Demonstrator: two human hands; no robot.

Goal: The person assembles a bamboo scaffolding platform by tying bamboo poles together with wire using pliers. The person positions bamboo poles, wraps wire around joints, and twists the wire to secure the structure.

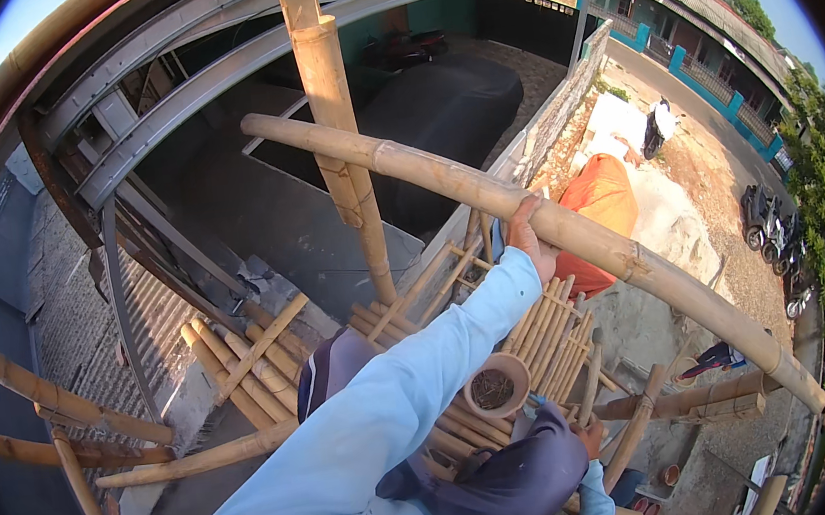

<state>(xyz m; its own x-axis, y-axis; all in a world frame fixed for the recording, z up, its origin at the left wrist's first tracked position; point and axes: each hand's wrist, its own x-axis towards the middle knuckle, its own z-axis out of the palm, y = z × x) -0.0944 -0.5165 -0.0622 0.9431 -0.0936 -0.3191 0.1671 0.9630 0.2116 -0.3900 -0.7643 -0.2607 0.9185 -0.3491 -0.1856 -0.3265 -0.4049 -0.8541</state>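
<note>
A long, thick bamboo pole (pixel 402 161) slants across the view, from upper middle to lower right. My left hand (pixel 531 237) is closed around its underside near the middle. The pole crosses in front of an upright bamboo post (pixel 332 115). Lower down, beside my dark-trousered knee (pixel 521 472), sits my right hand (pixel 589 436), partly hidden, its fingers curled next to a thin bamboo stick (pixel 593 384). Whether it grips that stick is unclear. Between my arms a round bucket (pixel 496 386) holds a heap of thin dark pieces, resting on a bamboo-slat platform (pixel 547 339).
More bamboo poles (pixel 234 372) lie at left, beside a corrugated roof (pixel 119 288). Steel beams (pixel 196 109) arch above a dark covered shape (pixel 447 103). Far below right are an orange tarp (pixel 597 213), a sand pile (pixel 670 215) and parked motorcycles (pixel 767 230).
</note>
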